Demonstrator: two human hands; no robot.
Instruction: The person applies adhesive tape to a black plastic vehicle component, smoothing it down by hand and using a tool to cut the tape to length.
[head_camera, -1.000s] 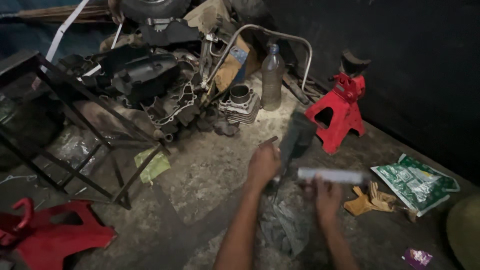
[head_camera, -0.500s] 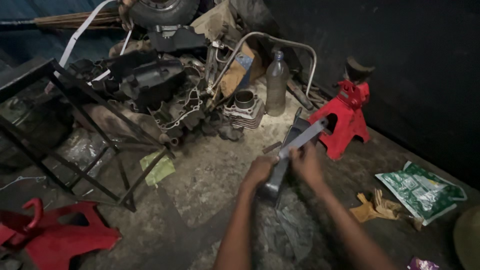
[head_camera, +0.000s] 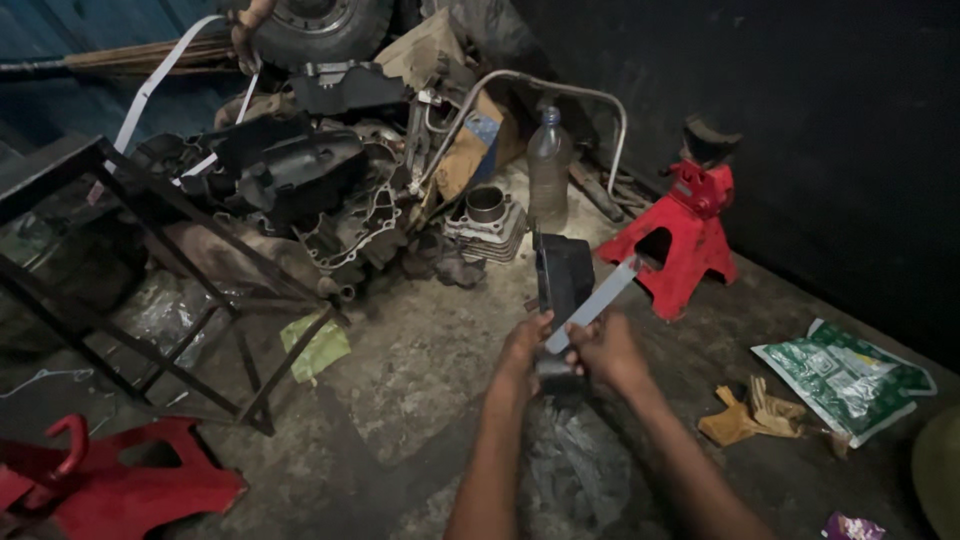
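Just right of the frame's centre, a dark, blocky engine part (head_camera: 563, 285) stands on end on the concrete floor (head_camera: 420, 370), over a crumpled clear plastic sheet (head_camera: 575, 470). The left hand (head_camera: 524, 345) is curled closed around the part's lower left edge. The right hand (head_camera: 605, 350) is closed around the near end of a flat, pale grey strip (head_camera: 598, 300), probably a file or scraper, which slants up and right across the part's face.

To work this step well, I judge the left hand should pin the part firmly against the floor so it cannot rock, while the strip stays flat to the surface and moves in even strokes, with the fingers kept clear of its edge.

A red jack stand (head_camera: 680, 245) is close behind the strip's far end. Farther back, in the upper middle, are a finned engine cylinder (head_camera: 487, 222) and a clear plastic bottle (head_camera: 548, 168). An engine casing (head_camera: 345, 225) lies further left, with a black metal frame (head_camera: 150, 290) at left. A green packet (head_camera: 845, 375) and tan gloves (head_camera: 745, 415) lie at right. A second red stand (head_camera: 110, 480) is in the lower left corner.

The light is dim. The part's face under the strip is nearly black, so its surface cannot be read. Where the strip touches it is unclear, and both sets of fingertips are hidden. The upper right is plain darkness.
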